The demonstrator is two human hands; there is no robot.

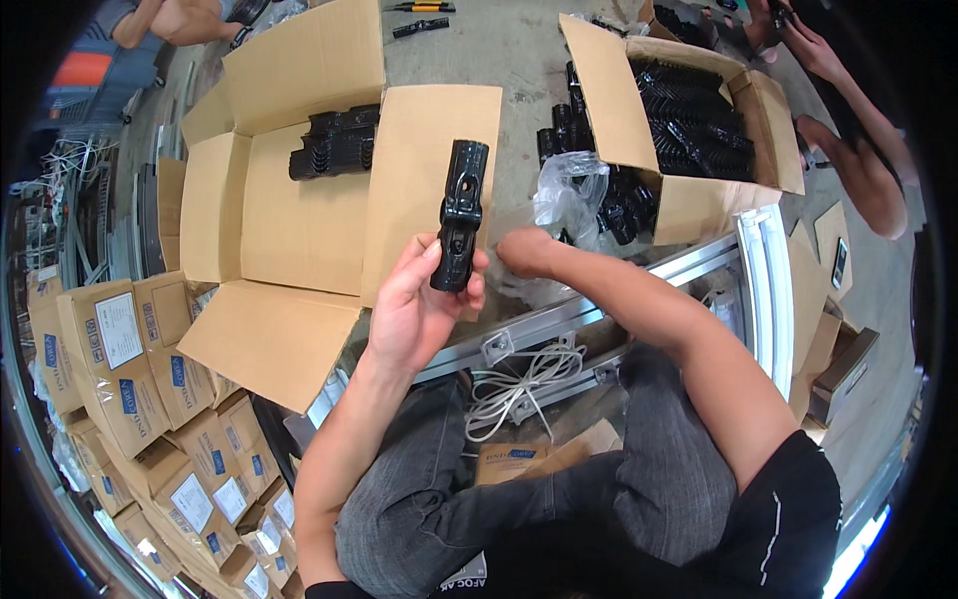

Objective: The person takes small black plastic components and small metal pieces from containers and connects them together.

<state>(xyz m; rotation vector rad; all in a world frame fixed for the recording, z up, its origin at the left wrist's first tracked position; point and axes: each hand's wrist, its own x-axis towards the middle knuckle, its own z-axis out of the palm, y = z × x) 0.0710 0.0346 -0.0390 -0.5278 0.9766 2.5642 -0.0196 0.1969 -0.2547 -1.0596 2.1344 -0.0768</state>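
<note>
While the left hand [407, 307] grasps the black bracket [466, 205] low down, long axis near-upright before the carton flap [409, 150], the right hand [524, 252] sits just rightward, seemingly curled, contents unclear.

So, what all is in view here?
Held part: one, black, centre
Left carton: one, brown, left
Nested parts: several, black, inside it
Right carton: one, brown, upper right
Packed parts: many, black, inside it
Loose parts: several, black, beside right carton
Plastic: one or more, clear, upper centre
Metal bars: several, silver, centre right
Cable: one bundle, white, lower centre
Stacked boxes: many, brown, lower left
Co-workers: at least two, upper corners
Legs: two, grey jeans, bottom
Left fingers: around held part
Right fingers: near plastic, contents unclear
</note>
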